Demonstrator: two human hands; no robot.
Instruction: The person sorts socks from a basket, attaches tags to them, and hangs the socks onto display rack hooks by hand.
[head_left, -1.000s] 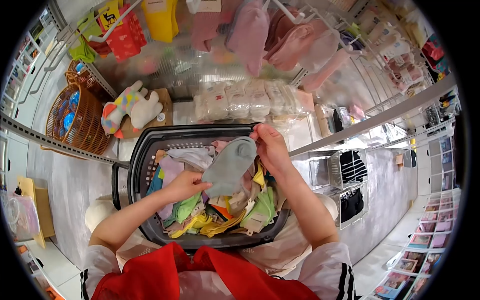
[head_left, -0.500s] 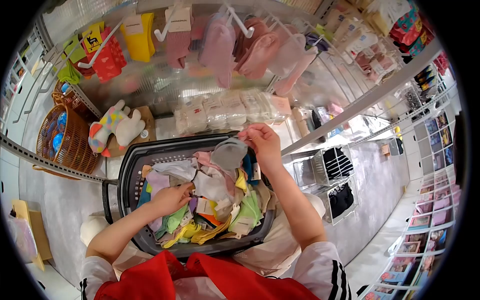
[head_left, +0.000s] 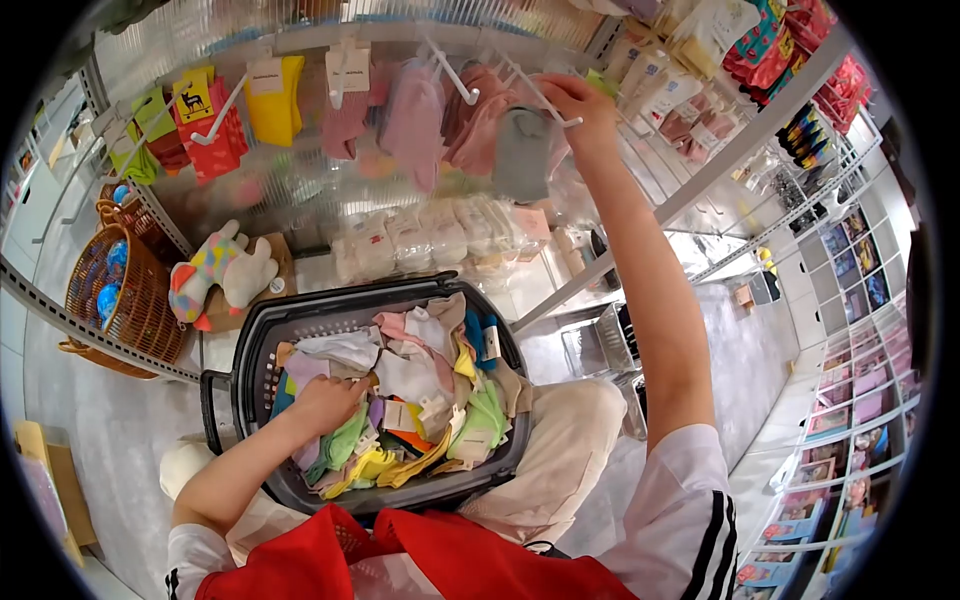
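My right hand (head_left: 583, 108) is raised at the rack, its fingers closed on the top of a grey-green pair of socks (head_left: 522, 152). The pair hangs by a white display hook (head_left: 545, 98), just right of pink socks (head_left: 478, 125); whether it is on the hook I cannot tell. Down in the dark grey basket (head_left: 262, 340), my left hand (head_left: 328, 403) lies among loose socks (head_left: 410, 370) of many colours, several with paper tags. Its fingers are curled together, and what they hold is hidden. The basket rests at my lap, between my legs.
Yellow socks (head_left: 276, 103) and other pairs hang from hooks along the rack. Clear-wrapped packs (head_left: 430, 238) lie on the shelf below. To the left are a plush toy (head_left: 225, 270) and a wicker basket (head_left: 135, 300). A metal rail (head_left: 720, 185) slants on the right.
My right hand has risen from above the basket to the hooks, carrying the grey-green socks. My left hand has stayed in the basket, and the view has shifted slightly.
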